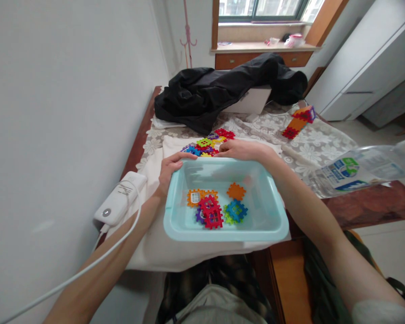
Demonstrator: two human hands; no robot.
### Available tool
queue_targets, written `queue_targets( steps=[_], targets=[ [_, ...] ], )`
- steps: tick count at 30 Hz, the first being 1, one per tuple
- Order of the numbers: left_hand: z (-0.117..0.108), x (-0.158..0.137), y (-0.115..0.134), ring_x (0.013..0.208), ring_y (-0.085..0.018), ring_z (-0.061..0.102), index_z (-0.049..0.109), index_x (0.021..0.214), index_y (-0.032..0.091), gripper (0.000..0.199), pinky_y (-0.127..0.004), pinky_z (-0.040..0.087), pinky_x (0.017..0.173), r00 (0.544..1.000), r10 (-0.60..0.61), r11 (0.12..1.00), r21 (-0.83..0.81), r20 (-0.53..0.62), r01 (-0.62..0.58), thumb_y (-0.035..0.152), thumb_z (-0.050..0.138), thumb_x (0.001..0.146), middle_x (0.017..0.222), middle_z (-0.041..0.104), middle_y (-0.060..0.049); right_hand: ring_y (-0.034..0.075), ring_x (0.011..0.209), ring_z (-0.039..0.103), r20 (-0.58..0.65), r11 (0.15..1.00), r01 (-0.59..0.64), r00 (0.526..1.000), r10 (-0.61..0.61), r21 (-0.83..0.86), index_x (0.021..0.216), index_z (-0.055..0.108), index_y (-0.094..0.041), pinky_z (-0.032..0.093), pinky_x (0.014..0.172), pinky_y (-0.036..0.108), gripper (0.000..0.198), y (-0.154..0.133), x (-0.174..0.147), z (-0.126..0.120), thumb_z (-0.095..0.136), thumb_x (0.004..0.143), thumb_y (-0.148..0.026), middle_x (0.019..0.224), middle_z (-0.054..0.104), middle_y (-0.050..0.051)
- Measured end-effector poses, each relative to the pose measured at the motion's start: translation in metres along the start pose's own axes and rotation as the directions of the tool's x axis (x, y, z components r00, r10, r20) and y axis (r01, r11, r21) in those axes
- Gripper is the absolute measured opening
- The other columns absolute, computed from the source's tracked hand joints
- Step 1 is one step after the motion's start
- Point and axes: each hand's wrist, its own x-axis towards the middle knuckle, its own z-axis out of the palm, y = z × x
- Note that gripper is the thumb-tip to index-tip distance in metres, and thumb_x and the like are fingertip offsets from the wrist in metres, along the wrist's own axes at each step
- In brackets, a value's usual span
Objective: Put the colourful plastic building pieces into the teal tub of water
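A light blue plastic basin (226,235) is in front of me, with several interlocking plastic tiles inside: an orange one (236,191), a blue one (236,210) over a green one, and red ones (211,211) beside orange and purple. My left hand (173,167) grips the basin's far left corner, its fingers over the rim. Just beyond the far rim lies a pile of colourful tiles (204,143). My right hand (239,150) reaches over to that pile, its fingers curled at the tiles. Whatever those fingertips hold is hidden.
A white power bank (119,200) with a cable lies at the left by the wall. On the right lie a large clear bottle (361,168) and a joined tile structure (299,122). Black cloth (222,90) covers things at the back. White cloth (155,243) lies under the basin.
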Motion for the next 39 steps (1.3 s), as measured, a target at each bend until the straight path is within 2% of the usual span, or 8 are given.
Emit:
queue_targets(
  steps=[3, 8, 15, 20, 27, 33, 36, 39],
  targets=[
    [0.0, 0.0, 0.0, 0.088, -0.027, 0.067, 0.087, 0.092, 0.018, 0.034, -0.035, 0.051, 0.079, 1.0, -0.01, 1.0, -0.025, 0.003, 0.01, 0.037, 0.064, 0.077, 0.093, 0.081, -0.007, 0.026, 0.101, 0.075, -0.024, 0.994, -0.052, 0.998, 0.055, 0.094, 0.116, 0.08, -0.024, 0.051, 0.079, 0.03, 0.031, 0.002, 0.002, 0.002, 0.062, 0.102, -0.045, 0.117, 0.082, 0.008],
    [0.001, -0.001, 0.001, 0.09, -0.025, 0.068, 0.087, 0.093, 0.018, 0.032, -0.034, 0.051, 0.082, 1.0, 0.003, 0.999, -0.041, 0.001, -0.003, 0.036, 0.063, 0.081, 0.097, 0.082, -0.007, 0.025, 0.103, 0.074, -0.057, 0.987, 0.056, 0.997, -0.048, 0.152, 0.113, 0.083, -0.03, 0.054, 0.084, 0.03, 0.027, 0.008, 0.005, 0.004, 0.068, 0.092, -0.03, 0.116, 0.083, 0.003],
    [-0.002, 0.001, -0.008, 0.09, -0.028, 0.068, 0.087, 0.097, 0.016, 0.037, -0.035, 0.052, 0.08, 1.0, -0.009, 0.999, -0.048, 0.007, 0.01, 0.038, 0.062, 0.079, 0.096, 0.082, -0.008, 0.025, 0.112, 0.073, -0.122, 0.982, 0.1, 0.989, -0.081, 0.163, 0.129, 0.078, -0.031, 0.055, 0.092, 0.029, 0.049, 0.018, 0.01, 0.009, 0.068, 0.083, -0.017, 0.133, 0.079, 0.002],
    [-0.002, 0.001, -0.01, 0.091, -0.028, 0.069, 0.087, 0.097, 0.016, 0.037, -0.035, 0.053, 0.082, 1.0, -0.005, 0.998, -0.059, 0.016, 0.006, 0.038, 0.063, 0.08, 0.097, 0.082, -0.009, 0.025, 0.108, 0.073, -0.088, 0.985, 0.123, 0.99, -0.113, 0.121, 0.117, 0.081, -0.025, 0.053, 0.089, 0.028, 0.042, 0.016, 0.01, 0.007, 0.061, 0.084, -0.011, 0.124, 0.082, 0.004],
    [0.0, 0.0, -0.005, 0.093, -0.029, 0.07, 0.087, 0.095, 0.017, 0.035, -0.037, 0.054, 0.085, 1.0, 0.0, 1.0, -0.021, -0.002, 0.0, 0.037, 0.062, 0.08, 0.098, 0.082, -0.009, 0.025, 0.101, 0.07, -0.198, 0.997, 0.075, 0.978, -0.068, 0.031, 0.111, 0.075, -0.02, 0.046, 0.084, 0.032, 0.03, 0.014, 0.009, 0.011, 0.048, 0.098, -0.016, 0.119, 0.079, 0.012],
    [0.001, -0.001, -0.001, 0.095, -0.029, 0.07, 0.087, 0.094, 0.018, 0.034, -0.038, 0.054, 0.089, 1.0, -0.003, 1.0, -0.019, -0.012, 0.003, 0.035, 0.062, 0.08, 0.099, 0.083, -0.008, 0.023, 0.089, 0.062, -0.386, 0.992, 0.113, 0.919, -0.084, 0.052, 0.097, 0.066, -0.02, 0.04, 0.078, 0.033, 0.031, 0.009, 0.008, 0.011, 0.056, 0.105, -0.048, 0.102, 0.074, 0.01],
    [0.001, -0.001, -0.001, 0.092, -0.028, 0.069, 0.087, 0.095, 0.018, 0.034, -0.036, 0.054, 0.086, 1.0, 0.008, 0.999, -0.036, -0.006, -0.008, 0.035, 0.062, 0.08, 0.099, 0.083, -0.008, 0.021, 0.084, 0.058, -0.45, 0.991, 0.13, 0.886, -0.109, 0.017, 0.09, 0.064, -0.02, 0.038, 0.076, 0.033, 0.021, 0.007, 0.008, 0.009, 0.06, 0.101, -0.038, 0.092, 0.07, 0.008],
    [0.0, 0.0, -0.001, 0.09, -0.027, 0.068, 0.087, 0.093, 0.019, 0.033, -0.036, 0.054, 0.084, 1.0, 0.022, 1.0, -0.017, -0.014, -0.022, 0.035, 0.062, 0.081, 0.096, 0.082, -0.008, 0.023, 0.094, 0.063, -0.427, 0.991, 0.135, 0.897, -0.116, 0.014, 0.1, 0.069, -0.019, 0.043, 0.083, 0.033, 0.016, 0.007, 0.008, 0.008, 0.059, 0.1, -0.031, 0.104, 0.074, 0.011]
  ],
)
